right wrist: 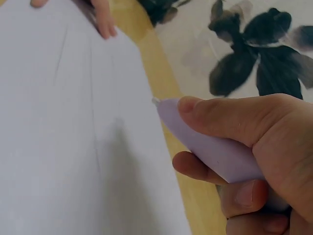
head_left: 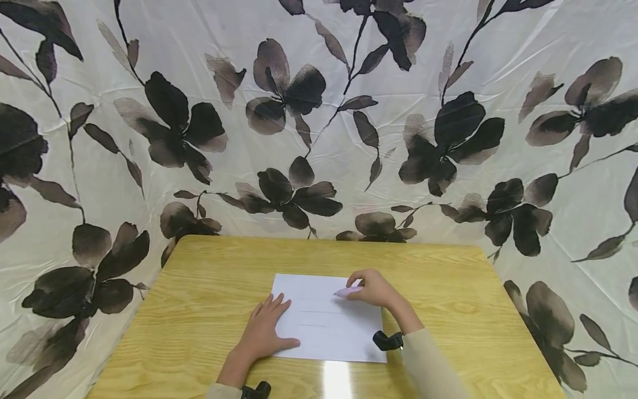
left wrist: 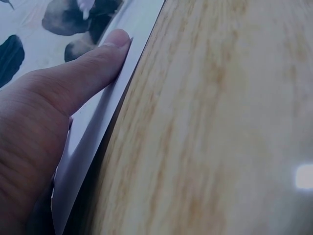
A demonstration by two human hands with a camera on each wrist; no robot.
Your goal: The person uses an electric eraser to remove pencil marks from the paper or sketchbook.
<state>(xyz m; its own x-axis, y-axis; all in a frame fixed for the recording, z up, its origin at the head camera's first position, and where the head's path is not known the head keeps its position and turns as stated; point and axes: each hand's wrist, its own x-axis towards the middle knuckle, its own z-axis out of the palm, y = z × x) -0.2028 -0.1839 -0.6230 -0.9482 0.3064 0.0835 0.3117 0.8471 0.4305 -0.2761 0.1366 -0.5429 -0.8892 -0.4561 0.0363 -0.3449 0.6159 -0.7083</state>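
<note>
A white sheet of paper (head_left: 344, 338) lies on the table, with a few thin, faint lines across it. My left hand (head_left: 264, 328) rests on the sheet's left side, fingers spread; in the left wrist view its thumb (left wrist: 93, 68) lies along the paper's near edge. Over the upper right part of the sheet, my right hand (head_left: 374, 288) holds a lavender, tapered, pen-like tool (right wrist: 215, 149) with a small pale tip. Thumb and fingers wrap round its body, and the tip points left in the head view. Whether the tip touches the paper cannot be told.
The yellow wood-grain table (head_left: 199, 310) extends around the sheet on all sides. Behind and beside it hangs a white cloth (head_left: 364, 166) printed with dark flowers. Each wrist wears a black camera mount (head_left: 387, 340). Light glares off the table's front edge.
</note>
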